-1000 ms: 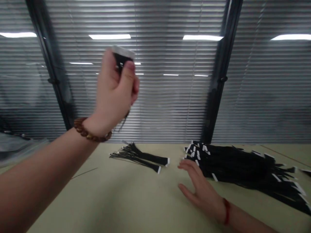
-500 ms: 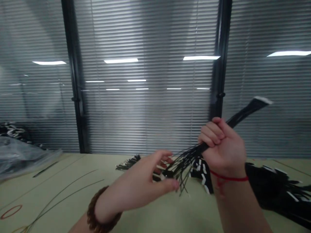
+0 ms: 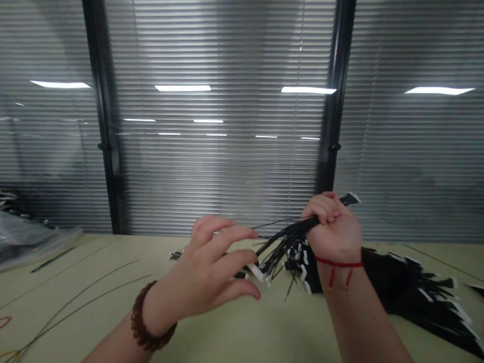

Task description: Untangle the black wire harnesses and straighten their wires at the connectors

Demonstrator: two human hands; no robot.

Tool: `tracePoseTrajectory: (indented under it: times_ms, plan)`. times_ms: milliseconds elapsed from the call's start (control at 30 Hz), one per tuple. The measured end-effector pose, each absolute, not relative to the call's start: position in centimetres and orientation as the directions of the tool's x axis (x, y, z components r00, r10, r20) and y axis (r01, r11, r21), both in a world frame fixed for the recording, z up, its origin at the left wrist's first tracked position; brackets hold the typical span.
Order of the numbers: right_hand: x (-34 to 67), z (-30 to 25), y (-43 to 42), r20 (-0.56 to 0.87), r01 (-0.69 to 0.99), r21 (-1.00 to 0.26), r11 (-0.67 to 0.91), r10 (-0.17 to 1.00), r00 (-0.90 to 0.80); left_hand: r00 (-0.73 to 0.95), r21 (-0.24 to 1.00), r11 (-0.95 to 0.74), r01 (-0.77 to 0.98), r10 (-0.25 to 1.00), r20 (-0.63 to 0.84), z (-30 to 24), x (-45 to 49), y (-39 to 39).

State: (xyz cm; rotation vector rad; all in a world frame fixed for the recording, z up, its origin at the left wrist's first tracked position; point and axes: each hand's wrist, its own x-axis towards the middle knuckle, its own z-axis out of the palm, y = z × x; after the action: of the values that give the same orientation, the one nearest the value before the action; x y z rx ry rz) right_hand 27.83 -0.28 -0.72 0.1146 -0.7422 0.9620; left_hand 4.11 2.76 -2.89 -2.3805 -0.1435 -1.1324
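Note:
My right hand (image 3: pixel 335 237), with a red string at the wrist, is wrapped round a bundle of thin black wires (image 3: pixel 289 236). A short end with a white tip sticks out above the fist. On the other side the loose strands fan out down and left. My left hand (image 3: pixel 217 267), wearing a brown bead bracelet, is beside those strands with its fingers spread and partly curled. Whether any strand touches its fingertips I cannot tell. Behind the strands, more black wires with white ends (image 3: pixel 305 272) lie on the table.
A large heap of black wires with white ends (image 3: pixel 404 287) covers the table (image 3: pixel 257 335) at right. At left are a clear plastic bag (image 3: pixel 38 247), a dark strip (image 3: pixel 53 259) and long thin wires (image 3: pixel 81 302). Blinds (image 3: pixel 223 176) stand behind the table's far edge.
My right hand has slid up the bundle towards its white-tipped end, so less sticks out, and has lowered slightly. My left hand has turned and its fingers have spread. The view has shifted a little.

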Motion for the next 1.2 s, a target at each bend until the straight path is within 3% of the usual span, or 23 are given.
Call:
tracePoseTrajectory:
  times_ms: [133,233,333,433,567,667,800,933,1067,1200]
  plan:
    - [27.9,-1.1,0.2,0.662,-0.724,-0.254,0.642,0.661,0.353,0.654,-0.455,-0.823,0.34,-0.141,0.744,-3.6,4.8,2.7]
    - [27.5,-1.1,0.8,0.682,-0.655,-0.32,0.685,0.646,0.343,0.608,-0.392,-0.843,0.369,-0.1,0.788,-3.6,5.0,2.6]
    - [27.4,-1.2,1.6,0.679,-0.539,-0.473,0.697,0.678,0.281,0.583,-0.175,-0.931,0.32,0.047,0.811,-2.7,4.2,2.6]
    - [28.0,-1.6,1.9,0.643,-0.381,-0.665,0.643,0.752,0.145,0.592,0.064,-0.986,0.151,0.142,0.793,-1.6,2.8,2.9]
    - [29.0,-2.1,1.6,0.563,-0.216,-0.81,0.545,0.826,-0.026,0.293,0.333,-0.938,0.096,0.346,0.891,-1.1,1.6,4.0]
    - [29.3,-2.0,1.1,0.539,-0.168,-0.835,0.524,0.84,-0.059,0.106,0.407,-0.891,0.201,0.433,0.895,-1.3,1.4,5.4]
    - [28.9,-1.7,0.8,0.528,-0.15,-0.845,0.513,0.844,-0.09,0.056,0.371,-0.799,0.474,0.448,0.892,-1.5,1.2,6.8]
    - [27.3,-1.7,0.9,0.52,-0.145,-0.852,0.503,0.845,-0.124,0.197,0.132,-0.687,0.714,0.379,0.904,-2.1,2.1,6.9]
    - [25.1,-2.0,1.3,0.496,-0.126,-0.868,0.48,0.847,-0.19,0.425,-0.094,-0.691,0.717,0.326,0.844,-3.3,3.9,6.4]
    - [23.3,-2.4,1.9,0.465,-0.089,-0.884,0.46,0.838,-0.286,0.557,-0.159,-0.765,0.625,0.294,0.776,-4.6,5.1,5.9]
